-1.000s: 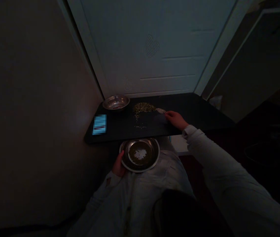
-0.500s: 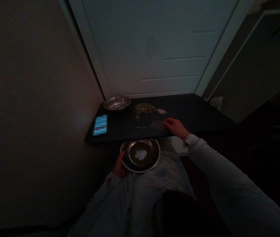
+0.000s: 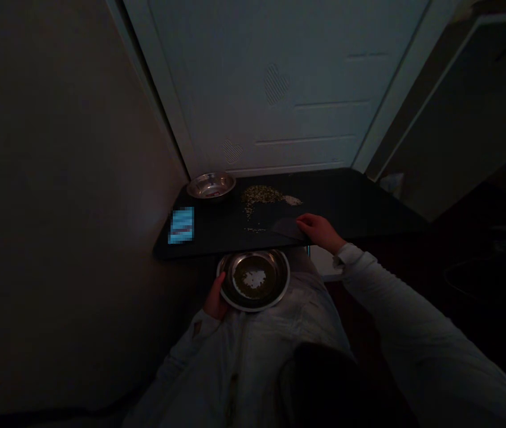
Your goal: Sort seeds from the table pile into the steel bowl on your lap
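Note:
My left hand (image 3: 216, 298) is closed on the left rim of a steel bowl (image 3: 283, 284), held over my lap just below the table's front edge. Small greenish grains ring the bowl's bottom, with a pale patch in the middle. At the table's front, the fingers of my right hand (image 3: 319, 230) pinch a thin, rounded, dark see-through scraper (image 3: 285, 227) that lies low against the tabletop. Left of the scraper is a short line of pale grains (image 3: 255, 230). Farther back lie a greenish grain pile (image 3: 261, 194) and a small white pile (image 3: 293, 201).
A second steel bowl (image 3: 211, 186) stands at the back left of the dark table (image 3: 346, 196). A blurred blue item (image 3: 181, 226) lies at the left edge. Behind the table is a white door (image 3: 319, 77), and a wall (image 3: 114, 178) rises close on the left.
Almost nothing differs. My right hand and the scraper have shifted very slightly; the left hand and its bowl stay in place.

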Tool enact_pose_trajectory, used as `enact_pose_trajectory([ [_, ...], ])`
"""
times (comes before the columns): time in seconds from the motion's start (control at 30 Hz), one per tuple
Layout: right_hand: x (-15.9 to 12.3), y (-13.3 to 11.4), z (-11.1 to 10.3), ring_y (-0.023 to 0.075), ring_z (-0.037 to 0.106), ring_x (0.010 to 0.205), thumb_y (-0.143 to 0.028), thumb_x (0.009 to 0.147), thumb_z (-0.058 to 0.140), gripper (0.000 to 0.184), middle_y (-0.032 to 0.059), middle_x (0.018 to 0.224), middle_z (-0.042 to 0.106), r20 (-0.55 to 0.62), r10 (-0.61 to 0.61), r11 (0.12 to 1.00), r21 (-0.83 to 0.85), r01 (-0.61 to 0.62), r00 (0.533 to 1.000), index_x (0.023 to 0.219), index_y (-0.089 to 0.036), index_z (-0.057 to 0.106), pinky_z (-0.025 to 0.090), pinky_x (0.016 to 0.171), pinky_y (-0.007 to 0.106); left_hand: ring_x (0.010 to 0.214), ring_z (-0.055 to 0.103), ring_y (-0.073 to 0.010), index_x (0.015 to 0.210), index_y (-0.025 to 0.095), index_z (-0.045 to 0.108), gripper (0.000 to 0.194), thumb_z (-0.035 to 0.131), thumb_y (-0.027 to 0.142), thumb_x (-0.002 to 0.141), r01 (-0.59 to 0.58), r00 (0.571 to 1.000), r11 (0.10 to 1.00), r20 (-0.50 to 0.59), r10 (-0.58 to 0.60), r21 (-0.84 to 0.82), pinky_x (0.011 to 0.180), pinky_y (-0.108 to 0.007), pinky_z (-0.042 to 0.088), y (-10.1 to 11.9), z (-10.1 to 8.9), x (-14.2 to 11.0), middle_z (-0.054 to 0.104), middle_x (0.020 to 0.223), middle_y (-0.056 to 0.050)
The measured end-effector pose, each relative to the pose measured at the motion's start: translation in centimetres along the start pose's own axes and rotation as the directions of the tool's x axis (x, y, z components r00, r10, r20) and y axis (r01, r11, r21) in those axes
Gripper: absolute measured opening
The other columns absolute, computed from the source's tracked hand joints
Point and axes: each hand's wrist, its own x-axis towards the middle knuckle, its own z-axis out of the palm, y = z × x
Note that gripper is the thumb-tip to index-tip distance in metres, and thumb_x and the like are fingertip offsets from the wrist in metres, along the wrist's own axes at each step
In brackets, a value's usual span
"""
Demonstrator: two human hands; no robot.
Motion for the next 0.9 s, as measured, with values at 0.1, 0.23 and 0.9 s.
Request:
enact_pose_trajectory([
  [0.1, 0.0, 0.3, -0.2, 0.0113, 0.054, 0.063, -0.029, 0.072, 0.043, 0.022, 0.0024, 0.068, 0.062, 0.019, 0.007, 1.000, 0.003, -0.007, 1.000, 0.080, -0.015, 0.058, 0.037, 0.056, 0.020, 0.109, 0.042, -0.0185, 0.079, 0.019, 0.064, 0.024, 0.047, 0.032, 0.070, -0.013, 1.000, 1.000, 0.021, 0.013, -0.013, 0.098, -0.030, 0.021, -0.1, -0.2, 0.1, 0.068, 0.081, -0.002],
  [0.23, -0.3, 0.3, -0.2, 0.0117, 0.054, 0.065, -0.029, 0.072, 0.043, 0.023, 0.0030, 0.069, 0.062, 0.035, -0.003, 1.000, 0.012, 0.002, 0.999, 0.081, -0.015, 0.058, 0.037, 0.057, 0.020, 0.111, 0.040, -0.0184, 0.081, 0.020, 0.063, 0.024, 0.048, 0.033, 0.070, -0.032, 0.998, 0.999, 0.058, 0.032, 0.002, 0.098, -0.030, 0.022, -0.1, -0.3, 0.2, 0.067, 0.085, -0.002],
  [0.9, -1.1, -0.8, 0.5, 0.0102, 0.054, 0.060, -0.032, 0.073, 0.042, 0.023, 0.0014, 0.067, 0.061, 0.151, -0.093, 0.995, 0.049, 0.086, 0.984, 0.081, -0.016, 0.058, 0.037, 0.055, 0.020, 0.112, 0.039, -0.0181, 0.084, 0.020, 0.063, 0.025, 0.045, 0.031, 0.071, -0.024, 0.998, 1.000, 0.053, 0.025, -0.020, 0.098, -0.031, 0.020, -0.1, -0.2, 0.2, 0.067, 0.086, -0.002],
])
